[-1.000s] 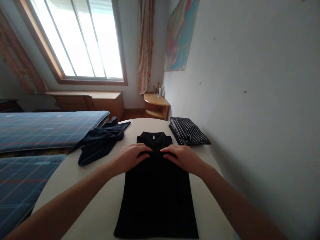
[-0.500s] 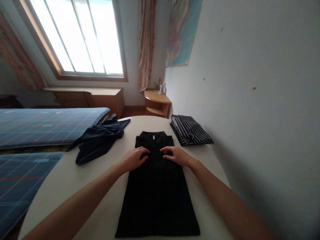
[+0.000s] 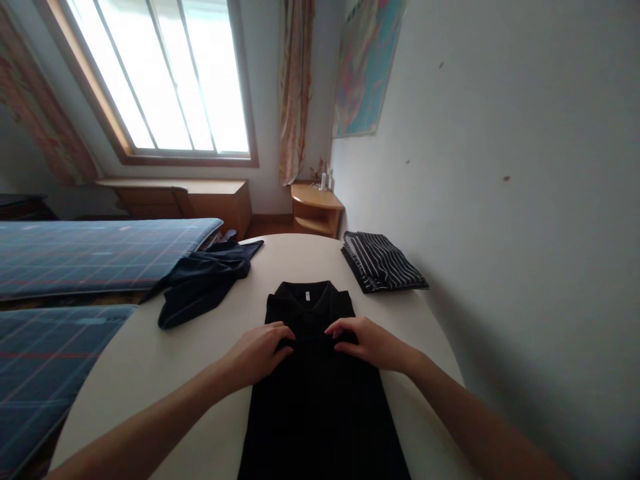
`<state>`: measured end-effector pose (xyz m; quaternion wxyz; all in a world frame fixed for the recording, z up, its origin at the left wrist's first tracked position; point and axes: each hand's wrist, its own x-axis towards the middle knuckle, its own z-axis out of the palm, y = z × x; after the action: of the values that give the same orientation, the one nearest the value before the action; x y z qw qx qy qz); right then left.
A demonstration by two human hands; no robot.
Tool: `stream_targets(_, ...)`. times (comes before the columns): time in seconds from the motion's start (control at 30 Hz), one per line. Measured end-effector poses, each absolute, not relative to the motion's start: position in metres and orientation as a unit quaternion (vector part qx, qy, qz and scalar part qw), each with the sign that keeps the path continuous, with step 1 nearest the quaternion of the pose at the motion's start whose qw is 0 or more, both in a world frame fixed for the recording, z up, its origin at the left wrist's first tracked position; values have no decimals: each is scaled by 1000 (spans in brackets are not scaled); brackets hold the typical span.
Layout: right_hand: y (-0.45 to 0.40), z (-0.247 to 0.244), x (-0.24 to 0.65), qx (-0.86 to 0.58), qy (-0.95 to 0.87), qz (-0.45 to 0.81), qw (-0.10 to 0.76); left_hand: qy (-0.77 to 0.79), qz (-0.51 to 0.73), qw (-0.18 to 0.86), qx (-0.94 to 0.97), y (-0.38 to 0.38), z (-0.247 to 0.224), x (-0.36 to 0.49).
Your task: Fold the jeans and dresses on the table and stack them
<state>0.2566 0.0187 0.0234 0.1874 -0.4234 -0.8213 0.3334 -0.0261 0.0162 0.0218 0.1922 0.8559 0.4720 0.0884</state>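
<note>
A black collared shirt (image 3: 320, 413), folded into a long narrow shape, lies on the round white table (image 3: 295, 257) with its collar at the far end and a small white label inside. My left hand (image 3: 263, 350) pinches the shirt fabric near its left side, just below the collar. On the right side, my right hand (image 3: 370, 341) grips the fabric in the same way, thumb and fingers curled. The black cloth between the hands hides the fold detail.
Dark navy garment (image 3: 205, 280) lies crumpled at the table's left edge, reaching toward a plaid mattress (image 3: 100, 257). Folded black-and-white striped fabric (image 3: 385, 263) rests at the back right, near the white wall (image 3: 500, 253). A wooden corner shelf (image 3: 317, 197) stands beyond the table.
The shirt and both my hands have moved nearer to me, with the shirt's lower end now out of the frame. The hands stay at the fabric below the collar.
</note>
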Motion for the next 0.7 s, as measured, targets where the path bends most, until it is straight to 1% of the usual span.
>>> stream_targets(0.17,30,53,262,-413,-828,308,221,441,152,200,862,31,57,-34)
stream_targets(0.3,57,86,263,-411,-832,247,278,444,227,147,854,59,92,-37)
stream_targets(0.37,76,97,262,-423,-823,217,312,450,265,126,843,78,102,-37)
stream_targets(0.47,102,97,260,-437,-812,212,323,463,273,128,833,105,96,-35)
stream_targets(0.6,125,75,258,-460,-809,225,288,477,263,168,822,129,70,-32)
stream_targets(0.7,134,63,260,-463,-800,253,285,469,292,208,807,139,59,-33)
